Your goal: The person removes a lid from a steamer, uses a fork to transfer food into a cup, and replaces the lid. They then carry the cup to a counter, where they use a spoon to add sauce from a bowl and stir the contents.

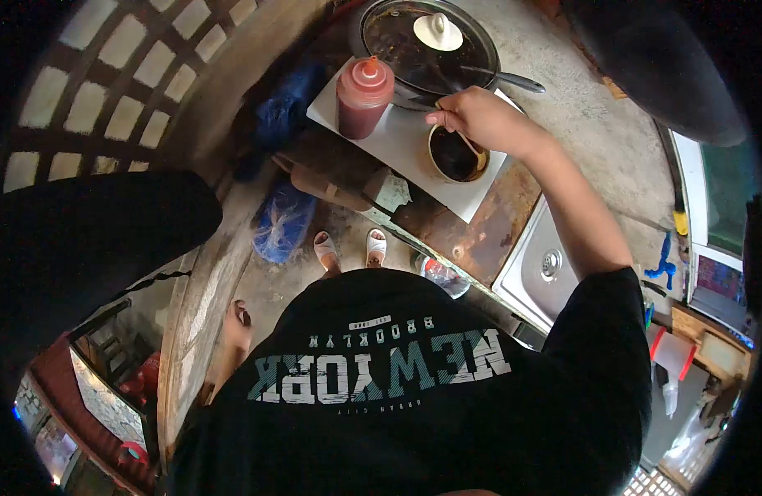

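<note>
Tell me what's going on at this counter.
A person's right hand holds a spoon in a small bowl of dark liquid, which sits on a white board. A red squeeze bottle stands on the same board, with a lidded pan just beyond. A sink lies to the right. The left hand can't be made out.

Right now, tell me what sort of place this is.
Probably a simple kitchen: a steel sink, a lidded pan, and a red squeeze bottle beside the sauce bowl where the right hand holds a spoon.
</note>
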Demonstrator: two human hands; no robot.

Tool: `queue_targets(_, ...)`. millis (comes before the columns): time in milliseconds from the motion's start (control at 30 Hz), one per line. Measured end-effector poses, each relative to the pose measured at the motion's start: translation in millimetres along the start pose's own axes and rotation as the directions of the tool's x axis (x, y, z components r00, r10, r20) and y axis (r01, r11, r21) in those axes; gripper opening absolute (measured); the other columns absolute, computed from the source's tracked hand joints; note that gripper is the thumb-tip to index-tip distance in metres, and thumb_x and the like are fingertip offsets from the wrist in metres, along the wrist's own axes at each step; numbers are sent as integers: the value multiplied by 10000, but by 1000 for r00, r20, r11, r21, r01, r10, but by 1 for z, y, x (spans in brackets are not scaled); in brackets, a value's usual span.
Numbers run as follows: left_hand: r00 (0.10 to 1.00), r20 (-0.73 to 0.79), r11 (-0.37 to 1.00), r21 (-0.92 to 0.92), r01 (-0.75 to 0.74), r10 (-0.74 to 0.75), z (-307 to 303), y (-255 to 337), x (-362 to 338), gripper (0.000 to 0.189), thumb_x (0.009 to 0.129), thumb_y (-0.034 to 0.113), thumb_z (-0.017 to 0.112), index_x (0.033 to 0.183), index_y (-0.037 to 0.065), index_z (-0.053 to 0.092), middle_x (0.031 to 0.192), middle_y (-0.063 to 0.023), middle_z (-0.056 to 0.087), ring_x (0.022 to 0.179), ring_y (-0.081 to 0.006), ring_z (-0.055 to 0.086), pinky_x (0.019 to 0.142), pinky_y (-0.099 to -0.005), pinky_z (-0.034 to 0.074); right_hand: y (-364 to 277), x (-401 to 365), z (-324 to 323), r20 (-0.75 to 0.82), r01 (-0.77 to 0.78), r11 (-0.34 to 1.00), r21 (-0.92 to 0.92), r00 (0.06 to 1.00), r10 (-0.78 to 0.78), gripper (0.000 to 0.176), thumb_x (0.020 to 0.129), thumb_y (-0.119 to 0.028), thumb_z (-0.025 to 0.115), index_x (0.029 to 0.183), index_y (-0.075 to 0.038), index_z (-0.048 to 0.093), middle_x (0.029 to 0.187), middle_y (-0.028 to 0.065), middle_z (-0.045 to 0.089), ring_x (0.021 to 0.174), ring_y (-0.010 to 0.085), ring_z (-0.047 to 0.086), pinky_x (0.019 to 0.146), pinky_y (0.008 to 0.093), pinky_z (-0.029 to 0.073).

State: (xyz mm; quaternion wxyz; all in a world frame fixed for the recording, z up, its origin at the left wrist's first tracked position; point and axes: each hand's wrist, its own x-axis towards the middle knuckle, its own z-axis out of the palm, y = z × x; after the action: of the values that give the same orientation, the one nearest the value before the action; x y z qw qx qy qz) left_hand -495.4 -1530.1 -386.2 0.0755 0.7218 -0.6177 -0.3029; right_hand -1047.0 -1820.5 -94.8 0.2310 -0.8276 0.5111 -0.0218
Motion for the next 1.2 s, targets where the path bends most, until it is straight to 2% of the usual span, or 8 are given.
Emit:
queue_targets(67,994,4,993,38,108,-108,2,-5,-9,316,773,-12,551,1079,63,558,917,-122,632,838,-298,610,738,-378,472,14,3,8,8,-43,995,90,999,42,440,908,-377,569,746,31,580,606,124,566,551,234,542,565,359,445)
queue_targets(133,968,2,968,41,249,-249,-7,14,-19,323,776,-12,544,1087,75,561,909,-117,630,835,-286,610,742,-375,471,12,1,4,-3,-100,976,195,995,103,442,908,-387,568,739,21,594,588,133,562,547,260,550,573,367,449)
queue_targets(267,963,-84,966,-47,252,-256,0,20,-24,327,778,-10,549,1092,79,563,881,-111,632,842,-280,607,751,-372,471,29,0,10,32,-226,867,443,971,237,459,920,-414,552,701,-13,589,539,67,526,516,164,523,540,303,432)
queue_targets(367,969,-111,972,-102,211,-222,7,32,-21,335,773,-12,563,1096,76,564,871,-103,630,837,-268,601,756,-366,471,19,-13,3,-61,-291,801,524,924,377,440,938,-386,547,664,-42,547,534,-8,458,502,75,425,489,241,364)
queue_targets(500,977,-96,978,-106,180,-191,10,60,-23,338,767,-20,578,1092,72,567,877,-95,620,834,-249,588,757,-357,467,42,-24,8,-207,-198,846,495,919,336,477,920,-443,542,679,-33,572,511,39,480,497,122,478,520,272,406)
queue_targets(633,981,-170,973,-224,54,-94,31,39,-29,324,767,-22,578,1079,66,567,877,-94,614,837,-244,579,752,-355,465,44,-29,6,-180,-184,853,488,935,305,487,920,-452,535,667,-37,560,495,31,463,476,129,449,508,286,394)
queue_targets(833,981,-129,989,-47,137,-142,15,66,-42,319,764,-22,579,1072,59,562,855,-93,603,819,-242,573,747,-353,461,52,-15,6,-118,-154,859,489,964,239,487,919,-451,540,652,-44,550,500,19,461,476,116,442,497,281,381)
queue_targets(1200,973,-144,983,-74,169,-179,24,74,-62,326,744,-37,565,1052,69,574,864,-102,606,832,-264,583,754,-358,465,45,-11,7,-41,-123,848,515,985,168,478,926,-432,548,642,-48,533,507,-7,458,481,77,445,480,247,375)
